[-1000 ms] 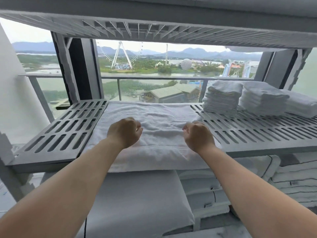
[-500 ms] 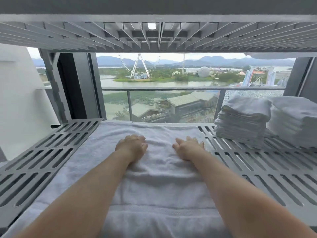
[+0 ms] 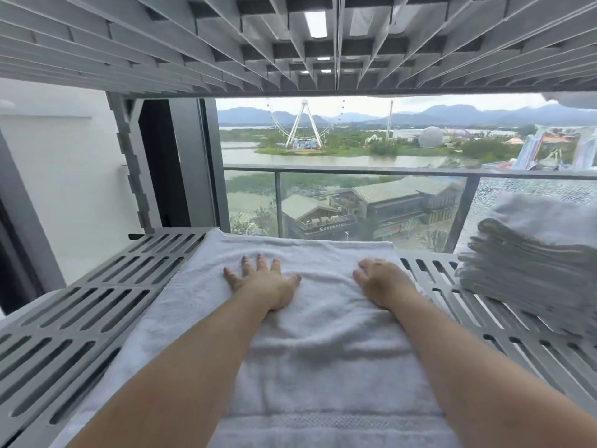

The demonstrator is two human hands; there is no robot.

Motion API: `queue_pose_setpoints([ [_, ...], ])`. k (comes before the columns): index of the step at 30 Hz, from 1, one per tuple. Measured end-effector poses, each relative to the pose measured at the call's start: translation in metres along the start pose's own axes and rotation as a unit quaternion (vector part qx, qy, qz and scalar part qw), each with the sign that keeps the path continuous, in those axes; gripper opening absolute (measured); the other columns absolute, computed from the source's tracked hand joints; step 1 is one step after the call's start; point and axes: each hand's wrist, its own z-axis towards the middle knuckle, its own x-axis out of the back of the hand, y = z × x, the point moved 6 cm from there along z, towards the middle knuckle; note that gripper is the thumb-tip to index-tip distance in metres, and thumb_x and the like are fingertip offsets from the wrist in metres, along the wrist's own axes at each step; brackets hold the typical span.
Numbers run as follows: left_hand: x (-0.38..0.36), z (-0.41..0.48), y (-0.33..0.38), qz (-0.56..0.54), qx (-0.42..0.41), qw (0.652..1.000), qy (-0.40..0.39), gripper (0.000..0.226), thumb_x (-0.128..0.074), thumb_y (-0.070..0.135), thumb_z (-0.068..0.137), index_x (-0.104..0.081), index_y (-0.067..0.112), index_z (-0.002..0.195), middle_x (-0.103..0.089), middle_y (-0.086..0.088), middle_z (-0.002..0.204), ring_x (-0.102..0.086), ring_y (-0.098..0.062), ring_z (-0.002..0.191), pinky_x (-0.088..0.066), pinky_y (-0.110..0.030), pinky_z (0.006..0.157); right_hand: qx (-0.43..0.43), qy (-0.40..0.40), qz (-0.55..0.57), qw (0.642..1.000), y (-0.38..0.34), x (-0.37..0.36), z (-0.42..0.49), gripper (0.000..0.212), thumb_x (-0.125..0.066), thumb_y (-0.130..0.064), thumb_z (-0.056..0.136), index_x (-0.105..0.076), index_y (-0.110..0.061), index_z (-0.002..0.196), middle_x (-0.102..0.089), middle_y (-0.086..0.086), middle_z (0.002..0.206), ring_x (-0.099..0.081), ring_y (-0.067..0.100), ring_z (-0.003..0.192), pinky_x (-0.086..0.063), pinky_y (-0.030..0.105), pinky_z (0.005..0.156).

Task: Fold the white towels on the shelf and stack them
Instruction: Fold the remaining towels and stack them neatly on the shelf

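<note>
Towel (image 3: 316,367) flat, slatted shelf (image 3: 97,318) either side

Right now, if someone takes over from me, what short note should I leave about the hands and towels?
Left hand: open, pressed flat on the towel.
Right hand: rests on the same towel, gripping nothing.
The towel lies spread on the grey shelf; a stack of folded towels sits to its right.
Done: that stack.
Left: fold this towel, add it to the stack.

My hands (image 3: 263,282) (image 3: 382,281) lie on the towel (image 3: 307,350) mid-shelf (image 3: 80,318); the stack (image 3: 533,263) sits at the shelf's right edge.
</note>
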Motion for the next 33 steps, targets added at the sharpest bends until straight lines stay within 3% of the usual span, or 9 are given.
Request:
queue_pose_setpoints([
  [5,0.004,0.019,0.003,0.01,-0.005,1.0,-0.022,0.091,-0.014,0.084,0.085,0.003,0.035,0.159,0.017,0.001,0.167,0.02,-0.034,0.152,0.011,-0.078,0.107,-0.064,-0.116,-0.029,0.991,-0.013,-0.007,0.022,0.052,-0.037,-0.034,0.099,-0.043,-0.009,0.145,-0.038,0.014,0.154,-0.035,0.028,0.141,-0.032,0.04,0.115],
  [8,0.001,0.023,0.006,0.013,-0.004,1.0,-0.02,0.095,-0.011,0.086,0.082,0.004,0.033,0.16,0.019,0.0,0.167,0.022,-0.034,0.151,0.013,-0.079,0.103,-0.11,-0.123,-0.064,0.984,-0.017,-0.006,0.037,0.052,-0.041,-0.019,0.088,-0.048,-0.013,0.139,-0.046,0.011,0.146,-0.045,0.031,0.131,-0.043,0.039,0.104],
  [12,-0.007,0.022,0.007,0.009,-0.031,0.999,0.006,0.099,-0.009,0.086,0.078,0.006,0.031,0.159,0.021,-0.002,0.167,0.024,-0.029,0.151,0.018,-0.076,0.103,-0.178,-0.06,-0.158,0.969,-0.033,0.011,0.058,0.042,-0.055,-0.023,0.084,-0.062,-0.021,0.125,-0.059,0.004,0.13,-0.055,0.026,0.12,-0.042,0.034,0.084],
  [16,-0.013,0.017,0.005,0.012,-0.04,0.999,-0.01,0.102,-0.012,0.087,0.076,0.008,0.031,0.159,0.024,-0.002,0.166,0.027,-0.028,0.15,0.022,-0.075,0.1,-0.089,0.025,-0.12,0.988,-0.054,0.008,0.086,0.038,-0.048,-0.014,0.089,-0.06,-0.017,0.125,-0.057,0.008,0.126,-0.058,0.029,0.115,-0.048,0.037,0.08],
  [20,0.003,0.024,0.002,0.04,-0.052,0.998,-0.016,0.097,-0.013,0.087,0.081,0.0,0.032,0.16,0.013,-0.004,0.168,0.014,-0.032,0.154,0.011,-0.075,0.107,-0.041,0.005,-0.073,0.996,-0.05,-0.019,0.092,0.046,-0.035,-0.011,0.093,-0.048,-0.022,0.136,-0.052,0.009,0.137,-0.054,0.031,0.12,-0.05,0.042,0.093],
  [23,0.03,0.043,0.01,0.054,-0.089,0.993,0.055,0.084,-0.019,0.075,0.093,-0.012,0.025,0.161,-0.005,-0.012,0.168,-0.003,-0.035,0.154,-0.005,-0.064,0.119,-0.027,0.038,-0.088,0.995,-0.044,-0.026,0.094,0.052,-0.031,-0.01,0.094,-0.046,-0.025,0.141,-0.056,0.005,0.138,-0.057,0.028,0.12,-0.048,0.038,0.085],
  [27,0.045,0.076,0.012,0.02,-0.12,0.988,0.099,0.066,-0.034,0.054,0.102,-0.026,0.018,0.156,-0.03,-0.012,0.161,-0.025,-0.032,0.148,-0.027,-0.048,0.118,-0.022,0.09,-0.068,0.993,-0.043,-0.026,0.09,0.037,-0.036,-0.006,0.091,-0.055,-0.019,0.119,-0.058,0.004,0.122,-0.063,0.027,0.104,-0.043,0.033,0.07],
  [30,0.046,0.1,0.006,-0.002,-0.121,0.986,0.114,0.052,-0.032,0.028,0.102,-0.03,0.02,0.153,-0.039,-0.008,0.156,-0.036,-0.03,0.142,-0.033,-0.045,0.112,-0.032,0.108,-0.04,0.993,-0.04,-0.02,0.084,0.029,-0.043,-0.007,0.093,-0.058,-0.015,0.117,-0.055,0.006,0.119,-0.064,0.026,0.097,-0.046,0.031,0.07],
  [33,0.048,0.113,0.002,-0.015,-0.121,0.984,0.13,0.059,-0.029,0.01,0.092,-0.038,0.022,0.149,-0.043,-0.007,0.151,-0.042,-0.028,0.137,-0.036,-0.042,0.11,-0.036,0.116,-0.022,0.992,-0.038,-0.013,0.08,0.025,-0.046,-0.01,0.095,-0.063,-0.01,0.113,-0.054,0.009,0.12,-0.065,0.026,0.093,-0.053,0.032,0.076],
])
